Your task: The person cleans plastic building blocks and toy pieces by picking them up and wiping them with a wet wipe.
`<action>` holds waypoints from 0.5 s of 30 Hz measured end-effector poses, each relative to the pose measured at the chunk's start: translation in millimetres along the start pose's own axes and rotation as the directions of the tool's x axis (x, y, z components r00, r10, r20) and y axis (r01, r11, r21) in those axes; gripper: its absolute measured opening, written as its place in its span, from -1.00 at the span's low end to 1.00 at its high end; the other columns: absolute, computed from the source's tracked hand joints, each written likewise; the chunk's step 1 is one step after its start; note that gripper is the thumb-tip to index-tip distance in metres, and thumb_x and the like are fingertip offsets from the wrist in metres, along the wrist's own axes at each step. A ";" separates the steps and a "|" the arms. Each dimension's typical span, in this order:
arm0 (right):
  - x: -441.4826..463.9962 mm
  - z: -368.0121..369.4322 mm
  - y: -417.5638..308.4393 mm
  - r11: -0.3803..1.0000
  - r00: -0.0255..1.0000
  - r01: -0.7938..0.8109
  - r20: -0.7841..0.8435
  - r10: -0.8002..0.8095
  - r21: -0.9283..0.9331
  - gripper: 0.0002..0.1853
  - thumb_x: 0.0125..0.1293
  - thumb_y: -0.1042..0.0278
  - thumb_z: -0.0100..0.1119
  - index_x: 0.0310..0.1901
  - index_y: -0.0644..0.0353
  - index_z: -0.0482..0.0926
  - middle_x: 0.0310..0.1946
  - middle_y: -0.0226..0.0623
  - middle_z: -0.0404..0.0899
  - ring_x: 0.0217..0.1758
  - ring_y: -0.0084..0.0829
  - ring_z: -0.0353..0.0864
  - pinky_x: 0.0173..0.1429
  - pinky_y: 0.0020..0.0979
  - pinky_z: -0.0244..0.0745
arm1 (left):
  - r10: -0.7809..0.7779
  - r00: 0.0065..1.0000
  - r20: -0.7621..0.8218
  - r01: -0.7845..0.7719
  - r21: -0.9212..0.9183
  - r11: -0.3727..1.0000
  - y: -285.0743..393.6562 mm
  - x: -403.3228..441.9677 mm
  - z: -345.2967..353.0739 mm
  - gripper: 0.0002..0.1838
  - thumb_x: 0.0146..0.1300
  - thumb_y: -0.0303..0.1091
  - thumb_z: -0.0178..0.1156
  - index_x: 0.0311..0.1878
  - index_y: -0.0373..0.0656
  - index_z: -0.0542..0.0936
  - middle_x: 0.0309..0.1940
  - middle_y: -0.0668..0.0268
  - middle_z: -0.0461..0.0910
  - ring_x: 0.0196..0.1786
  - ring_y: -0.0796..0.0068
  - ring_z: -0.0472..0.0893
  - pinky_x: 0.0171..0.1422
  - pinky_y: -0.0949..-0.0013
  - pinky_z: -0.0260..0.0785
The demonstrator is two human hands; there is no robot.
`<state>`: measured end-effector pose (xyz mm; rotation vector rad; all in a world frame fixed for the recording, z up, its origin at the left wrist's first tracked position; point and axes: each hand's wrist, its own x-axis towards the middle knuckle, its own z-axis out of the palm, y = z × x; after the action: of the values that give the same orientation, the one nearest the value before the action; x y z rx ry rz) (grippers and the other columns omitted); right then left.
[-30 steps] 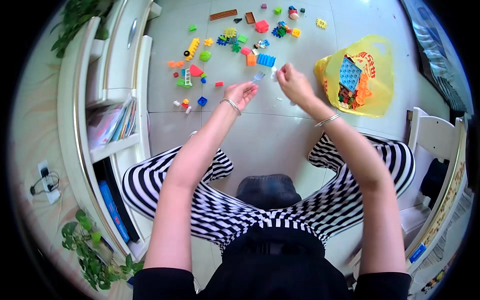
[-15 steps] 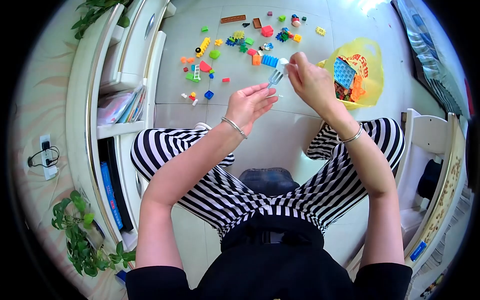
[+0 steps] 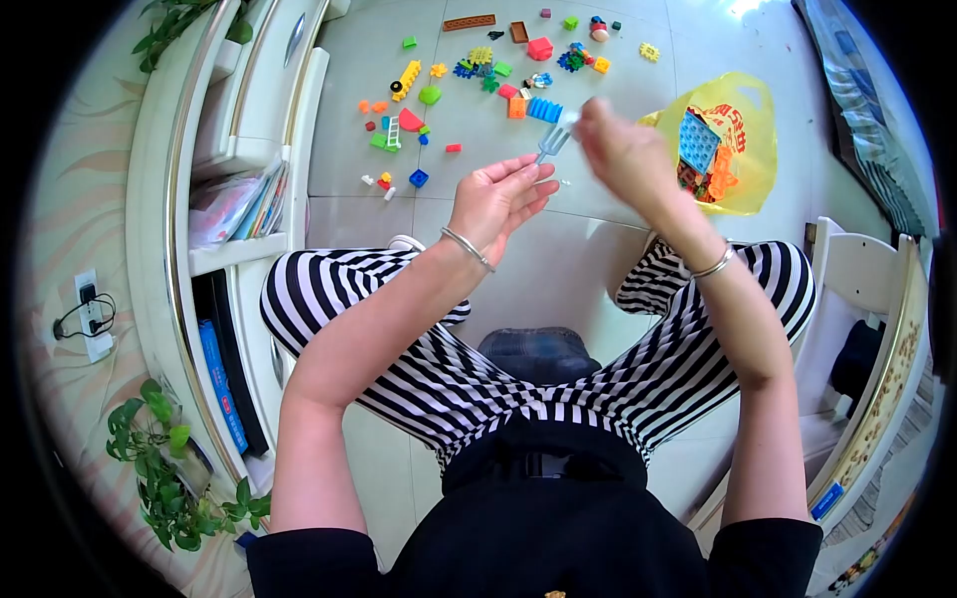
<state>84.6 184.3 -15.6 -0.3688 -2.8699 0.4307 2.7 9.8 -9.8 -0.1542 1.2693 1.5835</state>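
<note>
A small light-blue toy fork [image 3: 551, 146] points up and away, its handle end pinched between the thumb and fingers of my left hand [image 3: 498, 201]. Beside the prongs, my right hand [image 3: 628, 161] is blurred by motion. Its fingers look curled together, and whatever they hold cannot be made out. A pale whitish patch shows between the prong tips and the right fingertips, too smeared to name. Past the fork, on the floor, lie a ridged blue piece [image 3: 544, 109] and an orange block [image 3: 516, 107].
Colourful toy bricks, including a yellow wheeled piece [image 3: 406, 81], a white ladder [image 3: 393, 134] and a blue block [image 3: 419, 178], are scattered over the tiled floor [image 3: 339, 214]. A yellow plastic bag [image 3: 755, 130] with more pieces stands right. Shelves [image 3: 239, 257] line the left; a white chair [image 3: 859, 261] is right.
My right hand has shifted slightly and is now blurred. The left hand still grips the fork, which tilts a little further right. The whole view has shifted slightly.
</note>
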 end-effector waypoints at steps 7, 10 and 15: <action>-9.9 -9.2 -27.8 0.971 0.989 0.111 0.074 -0.130 0.214 -0.81 0.35 0.23 0.04 -0.12 0.12 0.38 -0.59 -0.14 0.56 -0.51 -0.06 0.59 -0.40 -0.11 0.46 | 0.019 0.998 0.057 -0.011 -0.137 0.990 -7.1 8.9 -4.8 -0.64 0.39 -0.46 0.02 0.21 -0.35 0.35 0.10 0.09 0.52 0.15 0.23 0.55 0.30 0.23 0.40; -6.8 -2.1 -15.1 0.996 0.997 0.034 0.060 -0.039 0.084 -0.81 0.35 0.22 0.05 -0.14 0.12 0.38 -0.61 -0.14 0.55 -0.53 -0.07 0.59 -0.42 -0.12 0.46 | 0.035 0.998 0.055 -0.027 -0.142 0.990 -3.3 4.0 -1.5 -0.66 0.40 -0.46 0.00 0.20 -0.35 0.36 0.07 0.12 0.52 0.16 0.24 0.55 0.31 0.23 0.39; -9.3 -7.8 -28.2 0.965 0.987 0.159 -0.006 -0.161 0.211 -0.80 0.34 0.19 0.08 -0.18 0.11 0.38 -0.61 -0.17 0.55 -0.54 -0.10 0.59 -0.45 -0.14 0.45 | 0.067 0.997 0.047 -0.058 -0.164 0.985 -7.4 7.7 -3.2 -0.69 0.41 -0.46 0.00 0.16 -0.33 0.39 0.06 0.14 0.53 0.16 0.25 0.54 0.32 0.24 0.37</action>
<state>89.3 157.5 -1.1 -0.0970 -2.8004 0.7000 3.5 11.3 -20.8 -0.1759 1.1144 1.7343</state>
